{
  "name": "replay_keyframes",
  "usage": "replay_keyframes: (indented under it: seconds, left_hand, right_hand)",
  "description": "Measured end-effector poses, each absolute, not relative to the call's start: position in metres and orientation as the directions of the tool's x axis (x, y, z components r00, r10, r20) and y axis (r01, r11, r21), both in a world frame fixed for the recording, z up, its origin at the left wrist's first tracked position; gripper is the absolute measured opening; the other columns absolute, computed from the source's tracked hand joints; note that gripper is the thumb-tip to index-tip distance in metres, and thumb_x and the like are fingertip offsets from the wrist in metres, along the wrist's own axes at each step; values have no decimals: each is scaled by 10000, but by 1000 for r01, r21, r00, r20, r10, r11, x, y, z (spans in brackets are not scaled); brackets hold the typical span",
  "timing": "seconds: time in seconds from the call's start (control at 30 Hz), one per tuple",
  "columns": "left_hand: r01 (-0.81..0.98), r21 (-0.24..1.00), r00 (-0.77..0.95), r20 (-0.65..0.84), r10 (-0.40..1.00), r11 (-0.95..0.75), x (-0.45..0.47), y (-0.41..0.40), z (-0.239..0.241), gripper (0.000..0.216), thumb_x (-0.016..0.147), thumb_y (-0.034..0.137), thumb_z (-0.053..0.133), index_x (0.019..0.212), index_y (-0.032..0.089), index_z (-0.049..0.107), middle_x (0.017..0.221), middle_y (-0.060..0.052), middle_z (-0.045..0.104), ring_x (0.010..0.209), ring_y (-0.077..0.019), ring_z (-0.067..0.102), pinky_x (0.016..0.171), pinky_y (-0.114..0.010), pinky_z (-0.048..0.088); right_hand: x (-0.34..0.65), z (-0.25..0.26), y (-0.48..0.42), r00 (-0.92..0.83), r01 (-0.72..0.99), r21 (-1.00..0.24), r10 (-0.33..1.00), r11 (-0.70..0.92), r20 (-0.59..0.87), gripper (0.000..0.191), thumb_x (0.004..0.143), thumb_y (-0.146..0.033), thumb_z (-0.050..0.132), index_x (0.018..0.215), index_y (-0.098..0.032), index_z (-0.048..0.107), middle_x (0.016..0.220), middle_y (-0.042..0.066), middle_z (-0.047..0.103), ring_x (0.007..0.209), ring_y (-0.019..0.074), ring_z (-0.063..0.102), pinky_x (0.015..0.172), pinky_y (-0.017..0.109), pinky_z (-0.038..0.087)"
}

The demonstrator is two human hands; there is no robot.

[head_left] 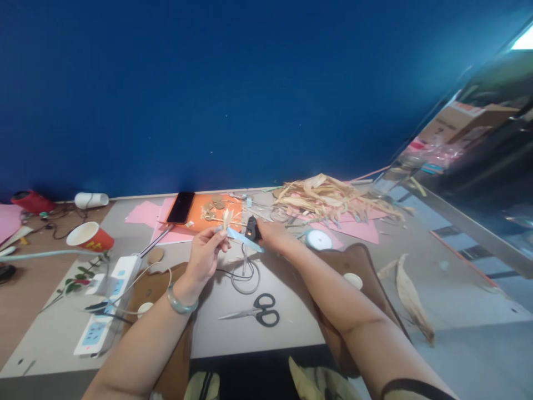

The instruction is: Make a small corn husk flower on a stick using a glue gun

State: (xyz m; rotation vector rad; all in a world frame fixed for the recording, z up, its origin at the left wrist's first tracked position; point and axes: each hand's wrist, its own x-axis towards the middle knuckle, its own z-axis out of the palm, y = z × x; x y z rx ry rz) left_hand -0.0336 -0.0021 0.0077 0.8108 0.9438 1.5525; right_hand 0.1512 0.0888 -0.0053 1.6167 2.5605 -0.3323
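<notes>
Head view — left hand [205, 253] pinches light-blue ribbon [246, 241].

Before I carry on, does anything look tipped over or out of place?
Mildly: what looks like a white cup lies on its side, not upright, near the blue wall at far left. One dried husk lies apart from the husk pile, at right.

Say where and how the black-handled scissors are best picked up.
Probably by the black finger loops, coming in from the person's right: the scissors lie flat, loops at the right end, with the pointed metal blades facing left.
</notes>
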Motion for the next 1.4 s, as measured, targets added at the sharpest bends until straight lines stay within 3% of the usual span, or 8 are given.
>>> replay_keyframes:
  seconds: [0.2, 0.33, 0.53, 0.63, 0.8, 1.03, 1.23, 1.4]
  left_hand:
    - [-459, 887, -26, 40, 999, -48, -33, -8, 14, 222, 646, 318, 793, 664, 159, 640, 460, 34, 575, 413, -80, 501, 517, -241, 458]
    - [-493, 868, -28, 51, 998, -58, -33, -10, 16, 212, 637, 313, 799, 685, 168, 651, 435, 46, 554, 402, -78, 490, 528, -249, 477]
    - [-507, 849, -182, 66, 981, -151, -34, -5, 18, 207, 660, 292, 789, 636, 163, 629, 441, 54, 528, 419, -59, 481, 543, -222, 484]
    - [-551, 822, -228, 17, 973, -144, -36, -2, 17, 219, 657, 275, 790, 623, 160, 607, 483, 54, 548, 405, -38, 445, 518, -204, 467]
    - [-604, 787, -247, -36, 968, -125, -41, 2, 15, 209, 656, 244, 783, 657, 163, 590, 522, 62, 557, 388, -15, 387, 470, -170, 406]
    - [-386, 900, -406, 31, 914, -202, -44, 9, 11, 210, 667, 307, 760, 674, 149, 622, 493, 47, 549, 452, -58, 492, 508, -186, 408]
    - [-216, 956, -502, 67, 862, -200, -43, 8, 16, 206, 661, 324, 740, 686, 149, 635, 481, 47, 552, 449, -69, 492, 529, -206, 417]
    - [-137, 968, -510, 112, 853, -209, -43, 7, 16, 162, 684, 299, 707, 705, 152, 640, 476, 45, 561, 462, -80, 508, 534, -208, 428]
  right_hand:
    - [148, -3, 87, -406, 902, -186, 912, 391, -53, 388, 873, -224, 470, 1241, -105, 436, 1134, 208, 639, 1017, 307, 623, 809, 372, 452]
    - [152, 1, 93, -278, 813, -461, 933, 356, 230, 421, 891, -221, 432, 1294, -107, 395, 1174, 208, 619, 1029, 308, 608, 881, 425, 442]
    - [161, 0, 115, 53, 73, -979, 979, 190, 194, 410, 809, -354, 559, 1168, -215, 418, 954, 65, 680, 886, 214, 643, 811, 380, 492]
    - [163, 4, 121, 13, -285, -956, 998, 64, 63, 412, 694, -375, 694, 1003, -231, 463, 874, 8, 677, 823, 167, 654, 747, 306, 499]
    - [163, 21, 115, -94, -470, -881, 991, 43, 98, 299, 669, -310, 686, 894, -222, 509, 877, -12, 668, 810, 132, 644, 728, 262, 499]
    - [161, 44, 84, -96, -304, -936, 972, 177, 215, 99, 783, -296, 579, 782, -203, 543, 550, -54, 472, 519, 113, 498, 566, 262, 451]
    - [163, 63, 47, -464, 158, -868, 812, 470, 355, 338, 917, -379, 500, 652, -176, 555, 602, 19, 567, 588, 135, 534, 605, 278, 443]
    - [156, 62, 33, -625, 308, -719, 702, 623, 341, 241, 933, -365, 492, 832, -167, 585, 699, 28, 587, 638, 143, 521, 605, 269, 410]
